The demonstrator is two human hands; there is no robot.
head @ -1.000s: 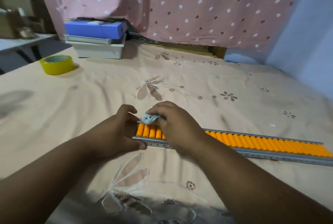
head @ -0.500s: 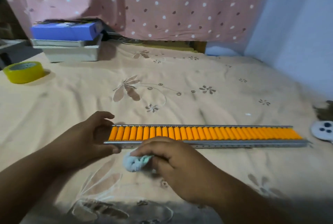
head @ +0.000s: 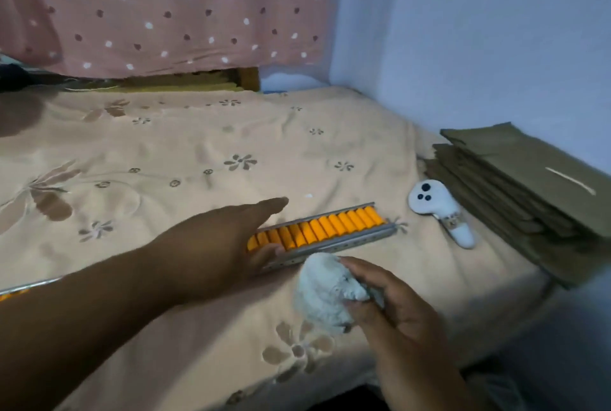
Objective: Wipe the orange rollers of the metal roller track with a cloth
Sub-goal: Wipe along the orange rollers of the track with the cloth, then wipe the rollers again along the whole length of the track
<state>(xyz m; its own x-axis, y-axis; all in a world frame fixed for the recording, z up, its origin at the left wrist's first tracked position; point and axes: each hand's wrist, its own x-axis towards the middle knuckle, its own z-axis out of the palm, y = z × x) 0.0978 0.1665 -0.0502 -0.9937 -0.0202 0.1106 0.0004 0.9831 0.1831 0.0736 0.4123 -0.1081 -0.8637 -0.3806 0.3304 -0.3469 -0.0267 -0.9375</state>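
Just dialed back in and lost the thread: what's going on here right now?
A person is cleaning a metal roller track lying on a floral bedsheet. The left hand rests flat across the track, covering part of its orange rollers. The right hand holds a bunched pale cloth just in front of the track, off the rollers. A white controller and stacked brown bags sit to the right.

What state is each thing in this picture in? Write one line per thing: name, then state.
Left hand: open, laid across the roller track.
Right hand: closed on the cloth, off the track.
Cloth: bunched, held above the bedsheet.
Roller track: flat on the bedsheet, partly covered.
Orange rollers: right end exposed.
White controller: lying loose.
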